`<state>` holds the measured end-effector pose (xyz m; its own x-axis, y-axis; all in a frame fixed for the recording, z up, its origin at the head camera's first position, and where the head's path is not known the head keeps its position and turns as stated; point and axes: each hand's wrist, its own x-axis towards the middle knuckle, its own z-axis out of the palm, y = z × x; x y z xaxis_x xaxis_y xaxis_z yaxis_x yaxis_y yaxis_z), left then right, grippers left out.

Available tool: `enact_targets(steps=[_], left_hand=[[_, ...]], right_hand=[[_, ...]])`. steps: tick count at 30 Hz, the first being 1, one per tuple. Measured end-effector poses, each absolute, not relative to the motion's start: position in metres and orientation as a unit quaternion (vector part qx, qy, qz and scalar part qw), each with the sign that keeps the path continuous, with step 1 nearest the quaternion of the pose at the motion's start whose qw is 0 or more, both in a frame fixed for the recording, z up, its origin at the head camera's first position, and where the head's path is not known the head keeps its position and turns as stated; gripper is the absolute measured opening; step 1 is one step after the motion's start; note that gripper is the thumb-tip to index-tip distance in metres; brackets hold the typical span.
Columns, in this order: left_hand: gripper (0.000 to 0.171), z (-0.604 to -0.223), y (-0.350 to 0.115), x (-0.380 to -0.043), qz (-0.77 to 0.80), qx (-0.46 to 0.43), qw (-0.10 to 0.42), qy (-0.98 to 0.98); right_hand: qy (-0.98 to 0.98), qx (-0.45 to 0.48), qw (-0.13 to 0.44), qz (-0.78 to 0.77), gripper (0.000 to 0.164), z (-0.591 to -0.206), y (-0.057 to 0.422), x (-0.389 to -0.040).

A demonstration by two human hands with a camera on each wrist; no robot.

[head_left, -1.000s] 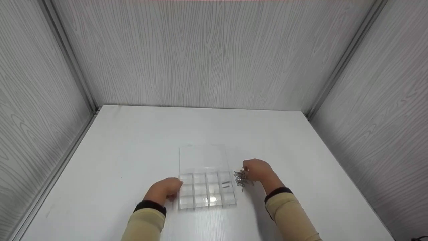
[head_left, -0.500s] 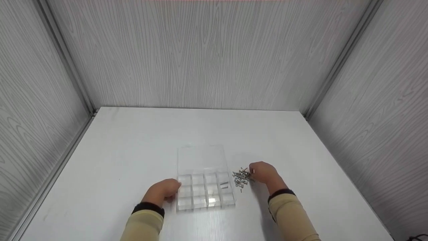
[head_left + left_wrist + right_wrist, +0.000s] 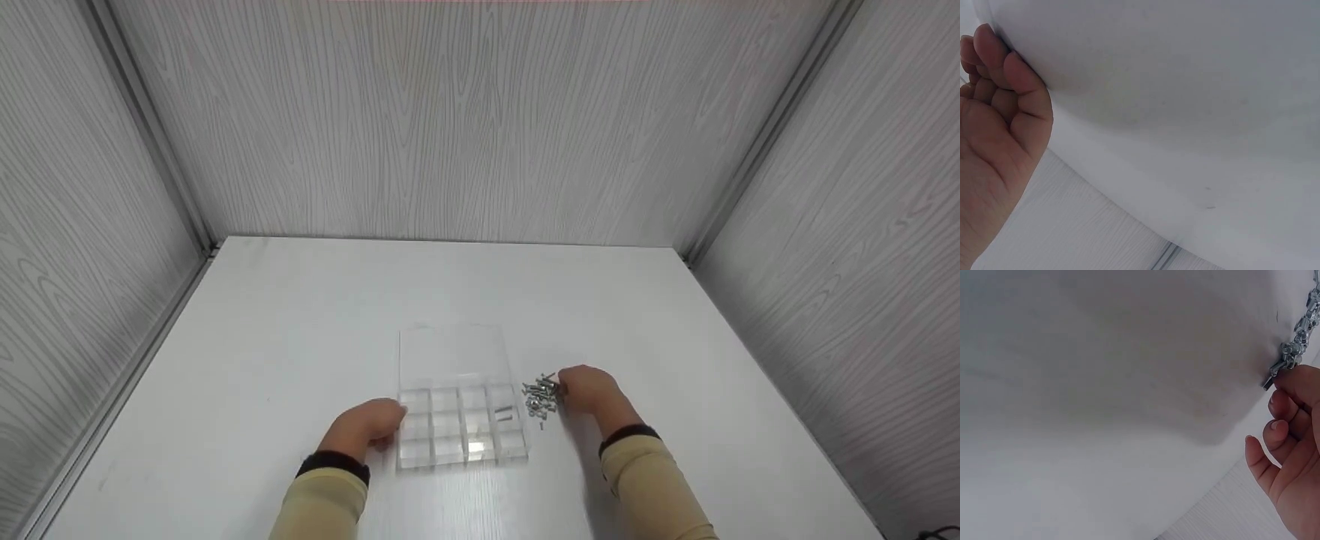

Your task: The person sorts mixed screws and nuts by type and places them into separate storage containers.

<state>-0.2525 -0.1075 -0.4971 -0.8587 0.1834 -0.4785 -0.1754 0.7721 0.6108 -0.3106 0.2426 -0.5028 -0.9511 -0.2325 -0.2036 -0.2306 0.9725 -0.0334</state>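
**Now down at the pile: right hand (image 3: 590, 388) in the screws (image 3: 541, 397), left hand (image 3: 369, 421) at the box (image 3: 445, 450)**

And we're at the picking stage, by the look of it. Clear, divided, the box sits on the white table (image 3: 315, 300) between the two hands, its see-through lid (image 3: 452, 356) lying open on the far side. Just off its right edge lies the little metal heap, with one stray piece (image 3: 541, 426) apart on the near side.

Right hand first: thumb and index finger are at the heap's right edge, the other fingers loosely bent. Over to the right wrist view, where a slim metal end (image 3: 1267, 384) pokes out beside the index fingertip. Pinched, or merely touched? Can't tell from here; the fingertips are partly hidden.

On the other side, the left hand has its fingers curled in and grips the box's left edge, apparently steadying it. Its wrist view shows the bent fingers clearly but little of the box.

Score so far: two slim metal pieces (image 3: 504, 409) lie in the middle compartment of the rightmost column, with most of the hardware outside. Early going, I'd judge.

So what does the next move call for? One piece, it seems, teased cleanly from that tangle, then a short lift leftward over the box wall. Danger spot: neighbours could cling and scatter, so a light pinch looks wise.
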Motion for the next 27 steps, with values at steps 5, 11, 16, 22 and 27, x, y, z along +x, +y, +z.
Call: enact_targets(steps=[5, 11, 16, 22, 27], left_hand=[[0.042, -0.497, -0.108, -0.253, 0.336, 0.003, 0.265, 0.904], [0.039, -0.496, -0.107, -0.253, 0.336, -0.001, 0.268, 0.903], [0.039, -0.495, -0.108, -0.252, 0.337, 0.004, 0.264, 0.904], [0.041, -0.495, -0.108, -0.252, 0.342, 0.001, 0.269, 0.9], [0.041, -0.496, -0.108, -0.253, 0.343, -0.008, 0.27, 0.9]], right_hand=[[0.987, -0.123, 0.1, -0.001, 0.011, -0.501, 0.243, -0.311], [0.986, -0.142, 0.091, -0.008, 0.011, -0.493, 0.235, -0.309], [0.981, -0.176, 0.081, -0.009, 0.01, -0.484, 0.222, -0.306], [0.968, -0.241, 0.061, -0.025, 0.01, -0.473, 0.202, -0.298], [0.961, -0.263, 0.078, -0.03, 0.009, -0.466, 0.185, -0.292]])
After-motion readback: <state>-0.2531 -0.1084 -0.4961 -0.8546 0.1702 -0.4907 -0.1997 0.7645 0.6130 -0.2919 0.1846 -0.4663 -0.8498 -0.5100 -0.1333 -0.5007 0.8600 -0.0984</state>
